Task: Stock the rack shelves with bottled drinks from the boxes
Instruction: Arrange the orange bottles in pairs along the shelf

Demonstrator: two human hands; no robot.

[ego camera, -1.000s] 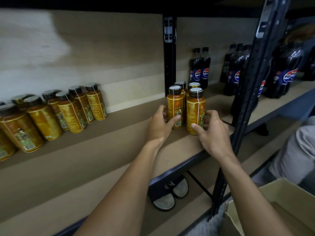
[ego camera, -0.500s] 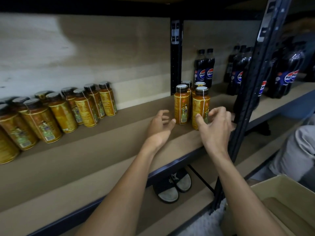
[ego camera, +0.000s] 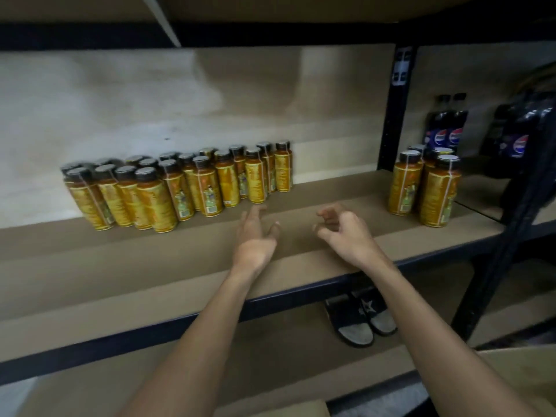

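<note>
Standing upright on the shelf (ego camera: 120, 266), a small bunch of orange bottles (ego camera: 439, 191) sits to the right of both hands. The right hand (ego camera: 340, 230) is nearer. The left hand (ego camera: 255, 233) is near the big row (ego camera: 180, 188). Both hands are loose and hold nothing.

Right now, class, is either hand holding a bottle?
No, the left hand and right hand hover empty above the shelf.

Left of the black upright (ego camera: 397, 109), about twenty orange bottles (ego camera: 192, 188) are counted in two rows; the exact figure cannot be told. Just right of it, a cluster (ego camera: 424, 188) of four more is counted. Beyond these, two cola bottles (ego camera: 448, 127) are distinguished; further dark ones are blurred. Below, two sandals (ego camera: 350, 323) are counted.
</note>
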